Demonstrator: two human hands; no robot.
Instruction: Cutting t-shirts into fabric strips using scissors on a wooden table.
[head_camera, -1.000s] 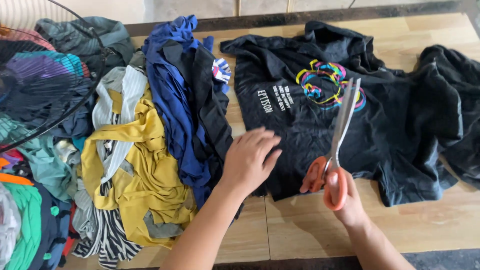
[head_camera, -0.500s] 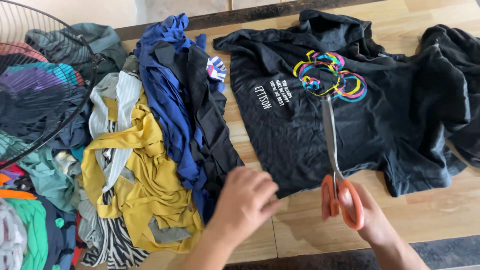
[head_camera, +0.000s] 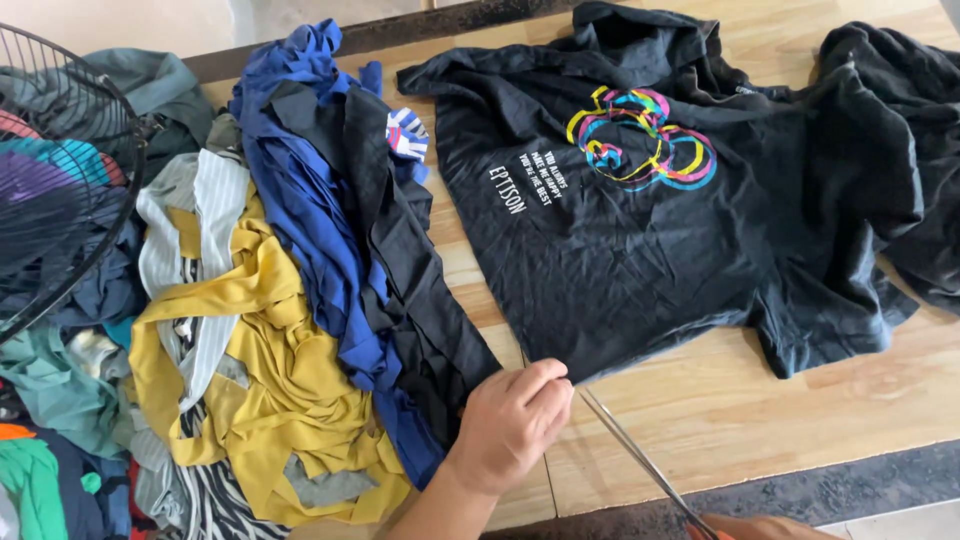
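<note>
A black T-shirt (head_camera: 650, 230) with a colourful ring print lies spread on the wooden table (head_camera: 760, 400). My left hand (head_camera: 508, 425) pinches the shirt's bottom hem at its near left corner. My right hand (head_camera: 765, 527) shows only at the bottom edge, closed on the orange handles of long scissors (head_camera: 640, 460). The steel blades slant up and left, their tips at the hem right beside my left fingers. I cannot tell whether the blades are in the cloth.
A heap of cloth pieces (head_camera: 290, 330), blue, black, yellow and striped, lies left of the shirt. A black wire fan guard (head_camera: 70, 180) stands over more clothes at the far left. Another dark garment (head_camera: 900, 150) lies bunched at the right.
The scissors have come off the shirt's front, moved down and now lie low, pointing at the hem. My left hand has slid right onto the hem corner. The view has shifted toward me.
</note>
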